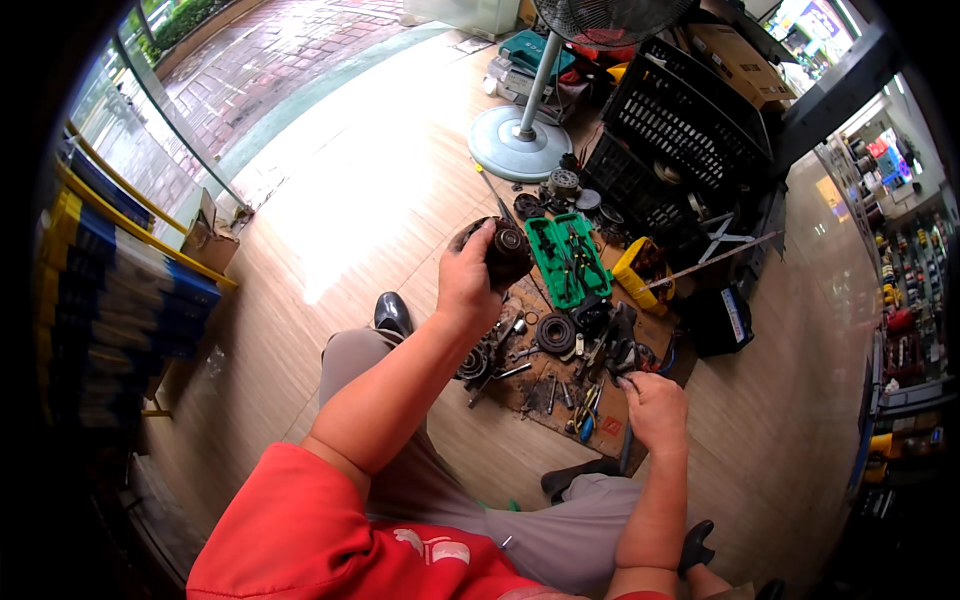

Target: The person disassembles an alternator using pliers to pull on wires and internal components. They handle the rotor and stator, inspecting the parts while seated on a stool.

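Observation:
In my left hand [467, 278] is a dark, greasy round machine part [509, 248] with a ringed hub, raised above the floor; my thumb lies over its top edge. My right hand [657, 408] is low at the right side of a dirty cardboard sheet [530, 404], fingers closed beside a dark, crumpled-looking object [621, 340]. What those fingers pinch is too small to tell. Between the hands lie a black ring-shaped part [555, 333], several loose sockets and wrenches, and screwdrivers [587, 427]. Beyond them an open green tool case [568, 262] holds dark-handled tools.
A yellow container [641, 272] of dark parts stands right of the case, with a black box [717, 322] nearby. Black plastic crates [680, 105] and a fan base [519, 143] are farther back. Yellow-framed shelving [130, 270] is at left. My legs frame the near side.

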`<state>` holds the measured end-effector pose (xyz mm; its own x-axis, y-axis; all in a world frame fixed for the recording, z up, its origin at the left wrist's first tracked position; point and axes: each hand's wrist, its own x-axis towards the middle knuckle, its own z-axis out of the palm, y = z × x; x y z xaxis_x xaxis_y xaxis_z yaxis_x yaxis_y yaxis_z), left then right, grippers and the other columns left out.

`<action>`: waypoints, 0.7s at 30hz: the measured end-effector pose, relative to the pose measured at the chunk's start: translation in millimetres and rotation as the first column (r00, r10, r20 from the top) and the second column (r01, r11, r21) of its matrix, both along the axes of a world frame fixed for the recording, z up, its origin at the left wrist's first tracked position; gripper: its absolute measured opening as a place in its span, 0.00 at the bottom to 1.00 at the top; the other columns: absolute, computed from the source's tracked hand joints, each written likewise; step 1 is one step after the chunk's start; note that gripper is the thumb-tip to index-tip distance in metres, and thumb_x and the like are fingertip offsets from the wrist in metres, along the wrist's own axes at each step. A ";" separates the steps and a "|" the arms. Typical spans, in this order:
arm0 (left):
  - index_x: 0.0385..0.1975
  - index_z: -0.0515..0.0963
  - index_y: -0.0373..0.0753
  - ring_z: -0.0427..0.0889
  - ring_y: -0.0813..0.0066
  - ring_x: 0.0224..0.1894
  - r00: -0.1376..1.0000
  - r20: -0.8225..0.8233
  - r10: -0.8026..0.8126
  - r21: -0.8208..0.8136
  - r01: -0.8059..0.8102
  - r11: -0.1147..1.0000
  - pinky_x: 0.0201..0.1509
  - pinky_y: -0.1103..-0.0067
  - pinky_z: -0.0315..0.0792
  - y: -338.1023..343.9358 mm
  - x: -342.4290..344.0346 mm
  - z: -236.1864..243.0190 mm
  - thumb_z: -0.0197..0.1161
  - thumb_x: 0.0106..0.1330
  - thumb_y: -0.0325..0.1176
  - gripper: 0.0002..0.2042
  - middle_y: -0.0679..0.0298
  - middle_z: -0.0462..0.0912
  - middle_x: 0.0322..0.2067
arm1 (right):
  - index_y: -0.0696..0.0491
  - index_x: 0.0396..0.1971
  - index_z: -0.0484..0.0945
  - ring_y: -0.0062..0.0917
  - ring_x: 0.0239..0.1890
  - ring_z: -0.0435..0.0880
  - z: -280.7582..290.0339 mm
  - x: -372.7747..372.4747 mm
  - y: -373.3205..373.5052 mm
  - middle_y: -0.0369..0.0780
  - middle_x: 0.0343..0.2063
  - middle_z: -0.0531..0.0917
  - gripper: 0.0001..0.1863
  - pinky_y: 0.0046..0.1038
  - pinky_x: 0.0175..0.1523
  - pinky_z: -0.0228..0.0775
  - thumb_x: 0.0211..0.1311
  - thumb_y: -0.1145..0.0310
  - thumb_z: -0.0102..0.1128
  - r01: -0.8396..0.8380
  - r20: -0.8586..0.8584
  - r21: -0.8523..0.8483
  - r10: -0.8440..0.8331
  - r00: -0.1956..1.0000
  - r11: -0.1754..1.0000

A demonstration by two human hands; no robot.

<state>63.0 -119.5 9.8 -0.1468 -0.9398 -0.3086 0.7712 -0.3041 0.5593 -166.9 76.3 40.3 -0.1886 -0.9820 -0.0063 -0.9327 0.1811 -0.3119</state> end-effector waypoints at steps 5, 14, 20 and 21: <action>0.48 0.74 0.35 0.86 0.62 0.41 1.000 -0.004 0.008 -0.021 -0.008 1.000 0.47 0.59 0.83 -3.1 2.9 -3.1 0.54 0.75 0.36 0.11 0.58 0.84 0.40 | 0.54 0.33 0.86 0.42 0.35 0.85 0.4 -4.2 2.3 0.45 0.31 0.86 0.07 0.38 0.40 0.75 0.60 0.66 0.64 -0.052 0.032 -0.004 0.052 0.998 0.999; 0.48 0.75 0.36 0.86 0.62 0.41 0.998 0.054 0.019 -0.004 -0.019 1.000 0.47 0.58 0.83 -6.0 11.8 -7.5 0.54 0.74 0.37 0.12 0.58 0.84 0.39 | 0.52 0.39 0.86 0.42 0.34 0.84 -1.1 -3.9 4.9 0.45 0.32 0.85 0.08 0.35 0.38 0.76 0.61 0.69 0.64 -0.146 0.278 -0.122 0.175 0.944 0.982; 0.48 0.75 0.36 0.86 0.61 0.41 0.998 0.059 0.023 0.006 -0.023 1.000 0.47 0.57 0.83 -5.9 10.8 -6.3 0.54 0.74 0.37 0.12 0.58 0.84 0.39 | 0.52 0.41 0.86 0.42 0.36 0.85 -1.2 -4.1 5.4 0.46 0.34 0.86 0.09 0.35 0.40 0.77 0.62 0.72 0.61 -0.159 0.243 -0.059 0.169 0.955 0.986; 0.48 0.75 0.36 0.86 0.61 0.41 0.999 0.047 0.027 0.011 -0.027 1.000 0.47 0.57 0.83 -5.9 10.8 -5.5 0.54 0.74 0.37 0.12 0.58 0.84 0.39 | 0.53 0.42 0.85 0.43 0.37 0.85 -2.2 -4.2 4.6 0.46 0.35 0.86 0.10 0.35 0.41 0.77 0.62 0.72 0.61 -0.142 0.242 -0.085 0.159 0.957 0.986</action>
